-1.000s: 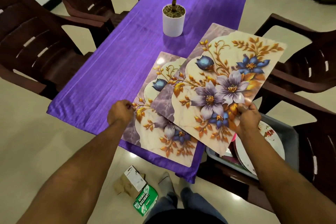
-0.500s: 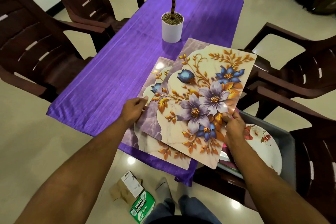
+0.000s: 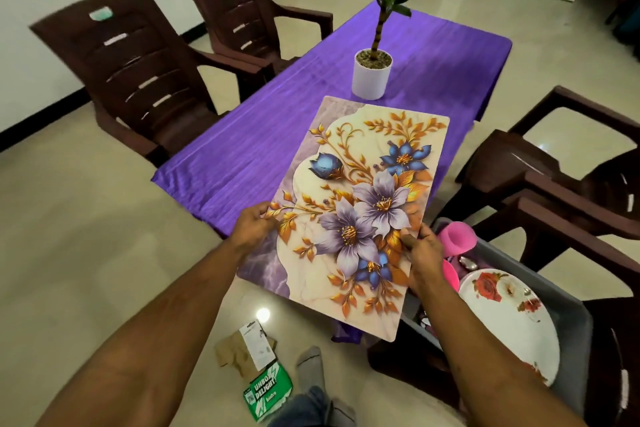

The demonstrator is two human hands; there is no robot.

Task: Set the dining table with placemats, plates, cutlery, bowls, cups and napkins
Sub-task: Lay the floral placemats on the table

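A floral placemat (image 3: 349, 204) with purple and blue flowers and gold leaves is held tilted over the near end of the purple-clothed table (image 3: 249, 149). My left hand (image 3: 251, 229) pinches its left edge. My right hand (image 3: 424, 250) grips its right edge, thumb on top. Whether a second mat lies beneath it is hidden. To the right, a grey bin (image 3: 571, 322) holds a white plate with red flowers (image 3: 509, 319), pink cups (image 3: 455, 236) and some metal cutlery.
A white pot with a green plant (image 3: 370, 78) stands mid-table just beyond the mat. Brown plastic chairs line the left side (image 3: 138, 73) and the right side (image 3: 554, 166); the bin rests on the near right chair. Cardboard and green packaging (image 3: 256, 367) lie on the floor by my feet.
The upper mat has swung left and toward me, and my left hand has taken its left edge. The mat that lay on the table is no longer visible. The view has tilted up.
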